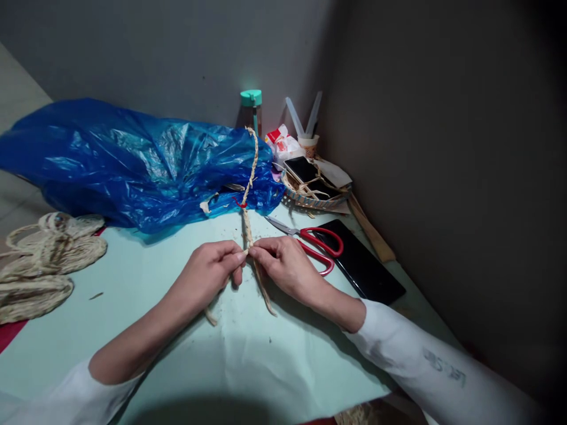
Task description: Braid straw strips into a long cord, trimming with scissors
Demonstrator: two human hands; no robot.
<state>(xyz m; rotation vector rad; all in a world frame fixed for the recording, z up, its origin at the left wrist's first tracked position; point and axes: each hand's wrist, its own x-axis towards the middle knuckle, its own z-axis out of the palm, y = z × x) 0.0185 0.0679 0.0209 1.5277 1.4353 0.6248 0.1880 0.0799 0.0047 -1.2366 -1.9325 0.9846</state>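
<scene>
A thin braid of pale straw-like fibre (pixel 254 168) runs from the edge of the blue bag down to my fingers, with a red tie around it partway. My left hand (pixel 215 265) is closed, thumb and fingertips pinching a strand at the braid's lower end. Right beside it, my right hand (pixel 283 262) pinches the same end between thumb and forefinger. One loose strand (pixel 264 292) hangs down between the hands, and another strand tip (pixel 211 317) shows below my left wrist. The exact crossing of strands is hidden by my fingertips.
A blue plastic bag (pixel 133 159) lies at the back left, coiled braids (pixel 57 254) at the left. Red-handled scissors (pixel 321 236) overlap a black tablet-like slab (pixel 367 265) on the right. Behind are a basket (pixel 310 200) with a phone, a cup (pixel 309 146) and a green-lidded bottle (pixel 251 99).
</scene>
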